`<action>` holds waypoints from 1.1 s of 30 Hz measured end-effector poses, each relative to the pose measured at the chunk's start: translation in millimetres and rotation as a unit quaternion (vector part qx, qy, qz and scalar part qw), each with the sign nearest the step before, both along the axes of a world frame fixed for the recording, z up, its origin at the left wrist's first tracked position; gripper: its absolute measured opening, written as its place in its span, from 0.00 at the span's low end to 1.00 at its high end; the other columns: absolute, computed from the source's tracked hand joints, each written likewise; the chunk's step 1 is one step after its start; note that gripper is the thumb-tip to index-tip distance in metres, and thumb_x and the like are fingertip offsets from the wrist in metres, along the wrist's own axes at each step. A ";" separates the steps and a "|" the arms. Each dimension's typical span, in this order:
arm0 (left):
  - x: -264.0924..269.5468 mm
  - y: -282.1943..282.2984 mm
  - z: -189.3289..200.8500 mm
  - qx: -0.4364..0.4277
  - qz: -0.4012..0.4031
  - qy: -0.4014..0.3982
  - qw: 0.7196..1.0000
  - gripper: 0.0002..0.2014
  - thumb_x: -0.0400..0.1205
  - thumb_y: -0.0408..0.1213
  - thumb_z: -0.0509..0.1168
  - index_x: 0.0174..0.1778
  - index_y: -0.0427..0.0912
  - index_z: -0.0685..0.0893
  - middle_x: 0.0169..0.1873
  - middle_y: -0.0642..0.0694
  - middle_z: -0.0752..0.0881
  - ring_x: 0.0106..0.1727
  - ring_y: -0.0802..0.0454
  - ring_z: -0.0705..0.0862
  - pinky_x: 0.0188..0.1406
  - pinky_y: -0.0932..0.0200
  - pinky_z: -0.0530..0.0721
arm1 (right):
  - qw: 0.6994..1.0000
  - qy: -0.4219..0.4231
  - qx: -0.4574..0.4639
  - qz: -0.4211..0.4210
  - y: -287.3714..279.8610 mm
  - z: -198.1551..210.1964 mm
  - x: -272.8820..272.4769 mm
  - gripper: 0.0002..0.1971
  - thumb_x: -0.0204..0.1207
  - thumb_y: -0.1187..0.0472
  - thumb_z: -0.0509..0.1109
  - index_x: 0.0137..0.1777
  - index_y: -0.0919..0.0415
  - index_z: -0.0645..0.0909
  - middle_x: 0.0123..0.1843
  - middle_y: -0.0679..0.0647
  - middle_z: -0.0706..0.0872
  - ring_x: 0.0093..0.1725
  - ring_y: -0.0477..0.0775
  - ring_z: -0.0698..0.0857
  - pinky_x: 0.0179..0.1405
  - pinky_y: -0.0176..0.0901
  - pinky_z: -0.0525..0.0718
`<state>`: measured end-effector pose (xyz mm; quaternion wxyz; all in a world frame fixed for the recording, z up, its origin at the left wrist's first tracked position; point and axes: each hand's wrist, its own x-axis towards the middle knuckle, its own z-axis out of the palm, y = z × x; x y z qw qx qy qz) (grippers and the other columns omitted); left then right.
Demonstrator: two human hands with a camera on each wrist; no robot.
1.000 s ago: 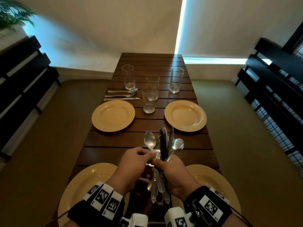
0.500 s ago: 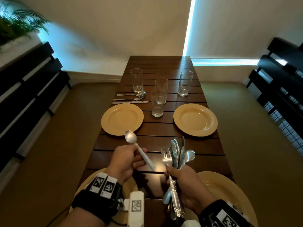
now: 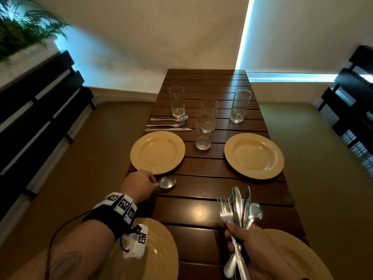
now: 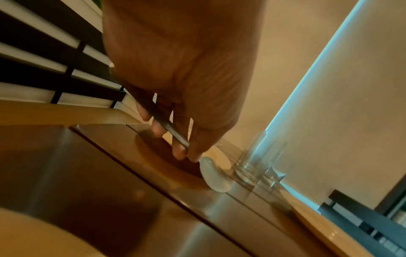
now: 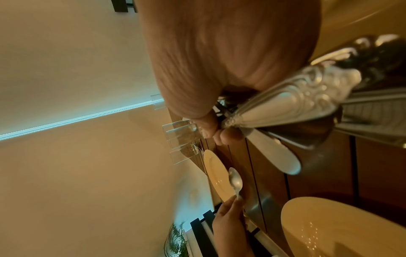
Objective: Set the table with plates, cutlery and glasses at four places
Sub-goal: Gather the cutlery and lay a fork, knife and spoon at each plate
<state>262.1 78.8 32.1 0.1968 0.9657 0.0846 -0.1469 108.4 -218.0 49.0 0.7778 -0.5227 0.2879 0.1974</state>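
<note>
My left hand (image 3: pixel 141 185) pinches the handle of a silver spoon (image 3: pixel 167 182) whose bowl lies low over the dark wooden table (image 3: pixel 201 211), just in front of the far left yellow plate (image 3: pixel 157 152). The left wrist view shows fingers and thumb around the spoon (image 4: pixel 214 174) handle. My right hand (image 3: pixel 248 239) grips a bundle of cutlery (image 3: pixel 240 209), forks, knives and spoons, upright over the near right plate (image 3: pixel 298 257). A further yellow plate (image 3: pixel 254 156) sits far right and one (image 3: pixel 161 253) near left. Several empty glasses (image 3: pixel 203 134) stand beyond the plates.
A spoon, fork and knife (image 3: pixel 168 124) lie side by side behind the far left plate, near a glass (image 3: pixel 177 102). Black slatted chair backs (image 3: pixel 40 110) flank the table on both sides. A potted plant (image 3: pixel 22 31) stands at the upper left.
My left hand drew one spoon out of the bundle, carried it forward and left, and lowered it to the table by the far left plate. My right hand kept the bundle and drifted right.
</note>
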 end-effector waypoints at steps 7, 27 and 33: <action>19.7 5.8 -26.0 0.131 -0.130 0.006 0.983 0.09 0.83 0.52 0.66 0.54 0.60 0.91 0.54 0.59 0.91 0.59 0.53 0.86 0.71 0.43 0.73 | 0.997 0.012 -0.070 0.018 -9.3 -10.1 1.7 0.08 0.80 0.69 0.71 0.41 0.74 0.81 0.28 0.65 0.81 0.18 0.58 0.76 0.18 0.41 0.75; 25.0 18.8 -44.8 0.135 -0.126 -0.047 0.982 0.13 0.84 0.40 0.65 0.56 0.58 0.92 0.56 0.54 0.90 0.57 0.49 0.87 0.52 0.49 0.89 | 0.998 0.015 -0.048 0.027 -9.3 -17.5 3.4 0.06 0.79 0.68 0.70 0.46 0.74 0.81 0.28 0.64 0.82 0.19 0.57 0.75 0.17 0.41 0.74; 26.7 15.4 -45.9 0.140 -0.132 -0.040 0.981 0.13 0.85 0.40 0.64 0.58 0.58 0.92 0.57 0.54 0.89 0.58 0.49 0.86 0.53 0.50 0.88 | 0.999 0.017 -0.038 0.030 -8.2 -15.0 1.6 0.05 0.81 0.69 0.69 0.45 0.71 0.80 0.28 0.63 0.81 0.19 0.57 0.75 0.19 0.42 0.74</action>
